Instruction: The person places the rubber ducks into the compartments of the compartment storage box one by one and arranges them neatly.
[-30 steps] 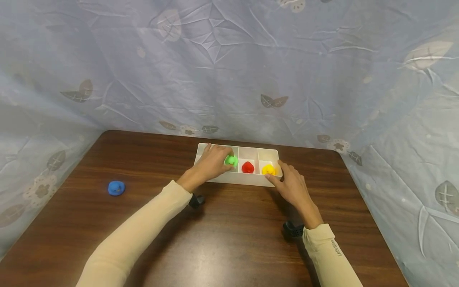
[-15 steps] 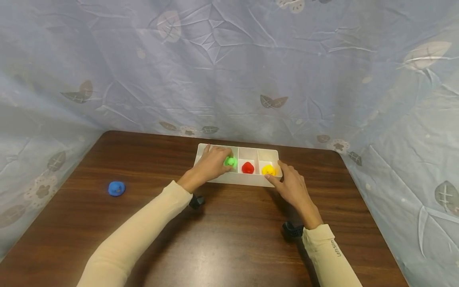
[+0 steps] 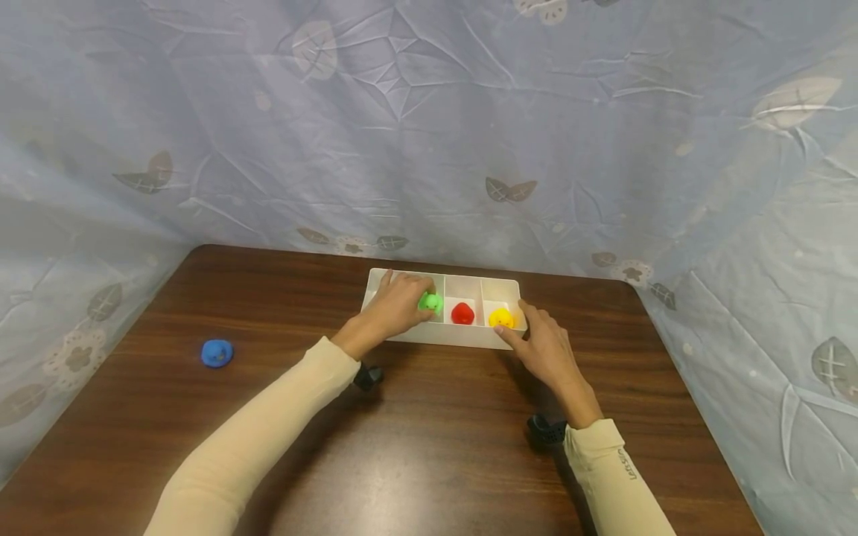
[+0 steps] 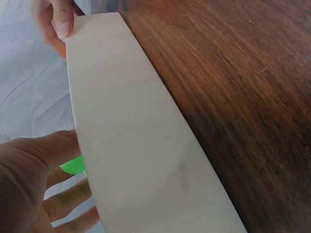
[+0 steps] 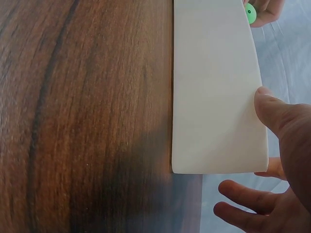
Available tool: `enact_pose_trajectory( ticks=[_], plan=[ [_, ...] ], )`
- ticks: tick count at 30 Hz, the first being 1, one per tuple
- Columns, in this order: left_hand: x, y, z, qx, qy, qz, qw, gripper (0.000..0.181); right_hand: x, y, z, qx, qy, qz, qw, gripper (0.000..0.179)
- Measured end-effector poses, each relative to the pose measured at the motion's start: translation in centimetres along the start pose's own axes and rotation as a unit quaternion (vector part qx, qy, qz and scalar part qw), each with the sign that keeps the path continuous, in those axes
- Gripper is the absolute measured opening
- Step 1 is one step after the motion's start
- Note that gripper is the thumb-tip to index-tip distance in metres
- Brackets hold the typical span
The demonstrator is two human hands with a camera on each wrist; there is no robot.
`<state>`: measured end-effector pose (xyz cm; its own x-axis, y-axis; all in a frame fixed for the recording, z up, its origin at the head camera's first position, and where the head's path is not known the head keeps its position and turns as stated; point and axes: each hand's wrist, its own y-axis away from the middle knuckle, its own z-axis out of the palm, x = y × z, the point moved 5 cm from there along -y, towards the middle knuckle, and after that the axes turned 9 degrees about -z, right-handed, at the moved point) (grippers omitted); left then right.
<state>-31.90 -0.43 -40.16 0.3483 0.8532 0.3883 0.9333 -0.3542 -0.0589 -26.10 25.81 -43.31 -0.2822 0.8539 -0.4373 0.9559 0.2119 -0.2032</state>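
A white divided tray (image 3: 439,334) lies near the table's far edge. My left hand (image 3: 394,304) reaches over its left part, thumb and fingers pinching a green rubber duck (image 3: 431,303) inside a compartment. In the compartment to the right sits a red duck (image 3: 462,313), and a yellow duck (image 3: 501,318) occupies the right-end one. My right hand (image 3: 546,346) grips the tray's right end, thumb on the front rim; the right wrist view shows that thumb (image 5: 272,109) against the front wall, two fingers extended below. The left hand partly covers the leftmost section.
A blue duck (image 3: 217,353) stands alone on the brown wooden table (image 3: 429,447), left of the tray. Behind the table and along its sides hangs a pale curtain (image 3: 429,149) with leaf prints. Dark wrist straps with camera mounts (image 3: 546,430) sit below both hands.
The green duck has sunk very slightly and shifted a touch left within the left hand's hold. The right hand and the tray stay where they were.
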Motion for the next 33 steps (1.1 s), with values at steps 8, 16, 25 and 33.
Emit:
enact_pose_trajectory(
  ticks=[8, 16, 25, 33],
  plan=[
    [0.0, -0.1, 0.0, -0.001, -0.001, 0.002, 1.0, 0.027, 0.2, -0.1, 0.1, -0.003, -0.003, 0.008, 1.0, 0.083],
    [-0.2, -0.2, 0.2, -0.012, 0.001, -0.004, 0.9999, 0.043, 0.3, 0.0, 0.2, -0.004, -0.003, 0.013, 0.9999, 0.083],
    [-0.9, 0.1, -0.1, -0.012, -0.008, -0.001, 0.9999, 0.044, 0.3, 0.0, 0.1, -0.002, -0.007, 0.011, 0.9999, 0.084],
    [-1.1, -0.2, -0.2, -0.033, -0.021, 0.048, 0.9981, 0.023, 0.3, -0.1, 0.2, -0.001, -0.009, 0.009, 0.9999, 0.083]
  ],
)
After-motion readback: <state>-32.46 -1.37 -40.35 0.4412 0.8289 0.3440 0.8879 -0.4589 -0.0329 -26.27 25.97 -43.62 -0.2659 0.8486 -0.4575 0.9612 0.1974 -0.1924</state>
